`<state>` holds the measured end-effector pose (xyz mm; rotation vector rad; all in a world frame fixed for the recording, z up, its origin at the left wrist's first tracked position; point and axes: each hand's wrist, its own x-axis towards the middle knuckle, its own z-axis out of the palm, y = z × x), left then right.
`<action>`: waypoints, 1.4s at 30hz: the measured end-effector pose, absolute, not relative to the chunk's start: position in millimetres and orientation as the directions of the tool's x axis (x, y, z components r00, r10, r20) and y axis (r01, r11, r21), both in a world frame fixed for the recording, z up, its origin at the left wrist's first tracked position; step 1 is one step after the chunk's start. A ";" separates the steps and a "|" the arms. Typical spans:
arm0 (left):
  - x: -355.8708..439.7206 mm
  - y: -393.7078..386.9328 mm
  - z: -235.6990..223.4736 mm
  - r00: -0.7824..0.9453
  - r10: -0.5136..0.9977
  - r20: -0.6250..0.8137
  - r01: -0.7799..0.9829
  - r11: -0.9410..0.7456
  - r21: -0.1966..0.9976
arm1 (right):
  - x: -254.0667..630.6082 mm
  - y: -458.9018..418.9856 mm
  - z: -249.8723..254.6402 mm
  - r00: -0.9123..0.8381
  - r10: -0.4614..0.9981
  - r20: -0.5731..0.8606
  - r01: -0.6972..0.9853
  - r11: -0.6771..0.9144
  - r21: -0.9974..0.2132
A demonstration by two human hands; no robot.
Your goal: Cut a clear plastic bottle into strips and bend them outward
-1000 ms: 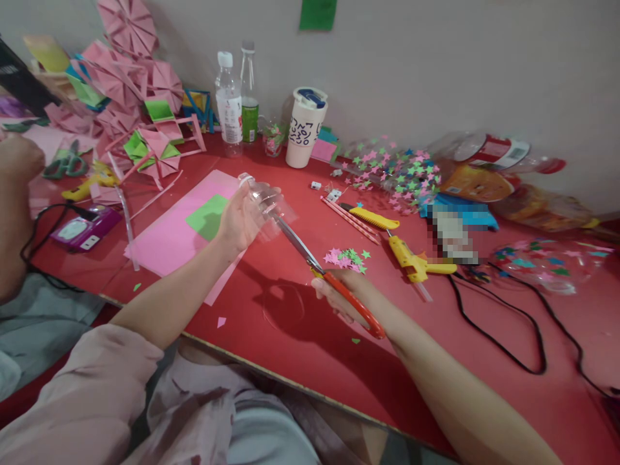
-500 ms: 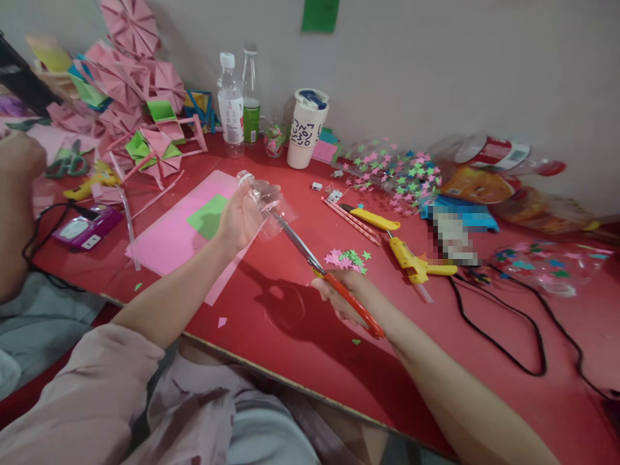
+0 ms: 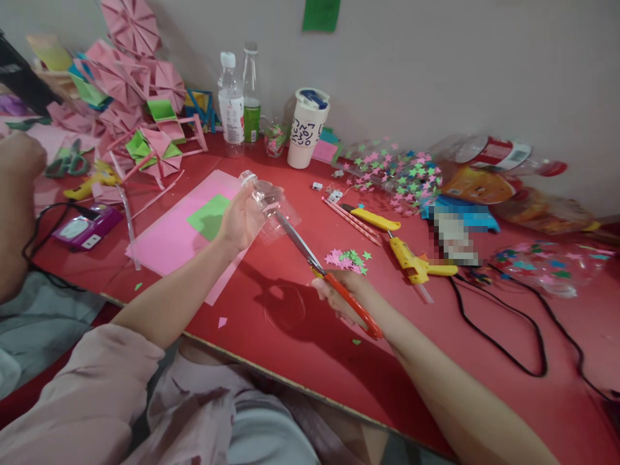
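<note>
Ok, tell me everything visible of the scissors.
The scissors have silvery, metal-looking blades and orange-red handles, with yellow near the pivot. Held by the right hand above the red table, they slant away toward the left. The blade ends overlap the clear plastic piece in the left hand; their exact contact and opening are hard to tell.

plastic bottle piece (image 3: 271, 227): clear | long scissors (image 3: 346, 296): orange-red handles, silver blades | table (image 3: 310, 361): red | large paper sheet (image 3: 159, 239): pink | small paper square (image 3: 206, 218): green | tumbler (image 3: 303, 139): cream, black squiggles, dark-blue on lid | utility knife (image 3: 376, 219): yellow and black | glue gun beside it (image 3: 411, 263): yellow | loose stars (image 3: 346, 259): pink, green | star-dotted bottle (image 3: 409, 179): pink, green, blue stars
</note>
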<state>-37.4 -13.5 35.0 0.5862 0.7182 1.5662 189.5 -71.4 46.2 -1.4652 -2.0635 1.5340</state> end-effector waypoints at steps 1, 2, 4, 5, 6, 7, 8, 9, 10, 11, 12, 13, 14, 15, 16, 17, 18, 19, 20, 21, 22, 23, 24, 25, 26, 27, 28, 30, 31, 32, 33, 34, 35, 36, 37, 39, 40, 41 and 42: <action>-37.8 -13.3 35.1 -0.120 0.992 -0.038 -0.677 -0.054 0.734 | 188.9 -70.7 45.2 -0.496 0.782 -0.376 0.598 -0.006 -0.801; -38.0 -13.1 35.2 -0.125 0.991 -0.039 -0.675 -0.056 0.735 | 188.4 -70.1 44.6 -0.494 0.785 -0.375 0.606 0.002 -0.795; -38.3 -12.9 35.4 -0.137 0.990 -0.039 -0.666 -0.063 0.743 | 188.3 -69.5 44.3 -0.489 0.781 -0.388 0.614 -0.007 -0.789; -38.3 -13.0 35.4 -0.141 0.989 -0.039 -0.662 -0.065 0.746 | 188.6 -69.7 44.6 -0.493 0.774 -0.397 0.610 -0.018 -0.793; -38.2 -13.1 35.1 -0.142 0.989 -0.037 -0.661 -0.067 0.748 | 189.1 -70.2 45.2 -0.499 0.765 -0.407 0.600 -0.033 -0.800; -38.1 -13.2 34.6 -0.139 0.990 -0.034 -0.661 -0.067 0.748 | 189.7 -71.0 45.8 -0.504 0.758 -0.413 0.587 -0.050 -0.808; -37.9 -13.4 33.8 -0.130 0.991 -0.027 -0.662 -0.066 0.747 | 190.3 -72.0 46.5 -0.508 0.752 -0.419 0.578 -0.063 -0.814; -37.6 -13.6 32.9 -0.119 0.993 -0.017 -0.662 -0.066 0.747 | 190.8 -73.0 47.1 -0.510 0.749 -0.422 0.575 -0.068 -0.815; -37.3 -13.8 31.9 -0.107 0.994 -0.003 -0.661 -0.069 0.747 | 191.1 -73.9 47.6 -0.508 0.750 -0.424 0.581 -0.065 -0.811; -37.0 -13.9 31.1 -0.095 0.995 0.011 -0.658 -0.071 0.750 | 191.1 -74.8 48.0 -0.506 0.750 -0.426 0.589 -0.060 -0.806; -36.6 -14.0 30.4 -0.087 0.996 0.023 -0.655 -0.075 0.752 | 190.8 -75.5 48.2 -0.503 0.752 -0.426 0.594 -0.058 -0.803; -36.2 -14.1 30.0 -0.084 0.996 0.029 -0.652 -0.077 0.754 | 190.3 -76.0 48.3 -0.498 0.755 -0.426 0.595 -0.060 -0.802; -35.9 -14.0 29.9 -0.086 0.996 0.027 -0.652 -0.077 0.754 | 189.4 -76.3 48.3 -0.493 0.758 -0.427 0.588 -0.072 -0.806; -35.7 -14.0 30.0 -0.090 0.996 0.022 -0.652 -0.076 0.754 | 188.4 -76.5 48.3 -0.487 0.762 -0.427 0.575 -0.088 -0.813; -35.5 -14.0 30.2 -0.094 0.995 0.018 -0.652 -0.075 0.754 | 187.4 -76.6 48.2 -0.483 0.764 -0.427 0.560 -0.106 -0.822; -35.4 -14.0 30.5 -0.097 0.995 0.020 -0.652 -0.079 0.754 | 186.4 -76.6 48.1 -0.479 0.767 -0.427 0.546 -0.120 -0.829; -35.4 -13.9 30.7 -0.100 0.995 0.025 -0.653 -0.084 0.753 | 185.5 -76.5 48.0 -0.476 0.769 -0.426 0.538 -0.128 -0.833; -35.4 -13.9 30.8 -0.099 0.995 0.029 -0.654 -0.087 0.751 | 184.7 -76.4 47.8 -0.471 0.771 -0.429 0.537 -0.135 -0.833; -35.6 -13.9 30.7 -0.098 0.995 0.030 -0.658 -0.088 0.748 | 184.1 -76.2 47.6 -0.465 0.773 -0.431 0.543 -0.135 -0.829; -36.0 -13.9 30.4 -0.097 0.995 0.025 -0.664 -0.083 0.743 | 183.8 -76.0 47.5 -0.455 0.779 -0.432 0.557 -0.130 -0.820; -36.4 -13.8 29.9 -0.095 0.995 0.018 -0.671 -0.078 0.737 | 183.6 -75.8 47.4 -0.445 0.785 -0.430 0.570 -0.122 -0.812; -36.9 -13.7 29.3 -0.093 0.996 0.014 -0.675 -0.073 0.734 | 183.7 -75.5 47.3 -0.439 0.790 -0.428 0.582 -0.113 -0.806; -37.4 -13.5 28.7 -0.090 0.996 0.016 -0.675 -0.073 0.734 | 184.0 -75.1 47.4 -0.438 0.793 -0.423 0.588 -0.103 -0.802; -37.8 -13.4 28.1 -0.087 0.996 0.027 -0.672 -0.079 0.737 | 184.6 -74.6 47.6 -0.443 0.791 -0.421 0.589 -0.097 -0.802; -38.1 -13.2 27.5 -0.083 0.996 0.040 -0.666 -0.085 0.741 | 185.4 -74.1 47.8 -0.452 0.786 -0.421 0.585 -0.095 -0.806; -38.2 -13.1 27.1 -0.079 0.996 0.052 -0.660 -0.091 0.746 | 186.4 -73.6 48.0 -0.464 0.778 -0.423 0.578 -0.096 -0.811; -38.1 -13.2 26.9 -0.076 0.995 0.061 -0.653 -0.096 0.751 | 187.5 -73.2 48.2 -0.479 0.770 -0.421 0.571 -0.090 -0.816; -36.9 -13.8 27.0 -0.073 0.994 0.076 -0.643 -0.105 0.759 | 189.6 -72.8 47.8 -0.502 0.764 -0.405 0.570 -0.060 -0.820; -36.0 -14.3 27.3 -0.074 0.994 0.081 -0.640 -0.109 0.760 | 190.2 -72.9 47.4 -0.508 0.765 -0.395 0.572 -0.043 -0.819; -34.9 -14.9 27.7 -0.074 0.994 0.078 -0.638 -0.108 0.762 | 190.5 -73.2 46.8 -0.509 0.769 -0.387 0.572 -0.035 -0.820; -34.0 -15.4 28.2 -0.075 0.995 0.068 -0.636 -0.100 0.765 | 190.4 -73.7 46.2 -0.506 0.770 -0.389 0.569 -0.041 -0.821; -33.1 -15.9 28.7 -0.076 0.996 0.050 -0.633 -0.087 0.769 | 189.9 -74.2 45.6 -0.499 0.771 -0.397 0.563 -0.059 -0.824; -32.6 -16.2 29.0 -0.078 0.997 0.030 -0.631 -0.072 0.772 | 189.1 -74.8 45.3 -0.489 0.772 -0.406 0.556 -0.083 -0.827; -32.2 -16.3 29.2 -0.081 0.997 0.011 -0.630 -0.059 0.774 | 188.1 -75.4 45.3 -0.477 0.775 -0.414 0.551 -0.103 -0.828; -32.2 -16.2 29.0 -0.083 0.997 -0.002 -0.632 -0.051 0.773 | 187.0 -75.9 45.5 -0.465 0.779 -0.420 0.551 -0.117 -0.826; -32.7 -15.5 27.8 -0.082 0.997 -0.006 -0.648 -0.049 0.760 | 185.1 -76.7 46.6 -0.453 0.782 -0.429 0.560 -0.125 -0.819; -33.0 -15.1 27.1 -0.077 0.997 -0.002 -0.659 -0.049 0.750 | 184.4 -76.9 47.2 -0.450 0.781 -0.433 0.564 -0.128 -0.816; -33.4 -14.6 26.3 -0.070 0.998 0.003 -0.669 -0.049 0.741 | 184.0 -77.0 47.7 -0.449 0.780 -0.436 0.565 -0.131 -0.815; -33.7 -14.3 25.7 -0.063 0.998 0.008 -0.678 -0.049 0.734 | 183.7 -77.0 47.9 -0.446 0.781 -0.437 0.566 -0.132 -0.814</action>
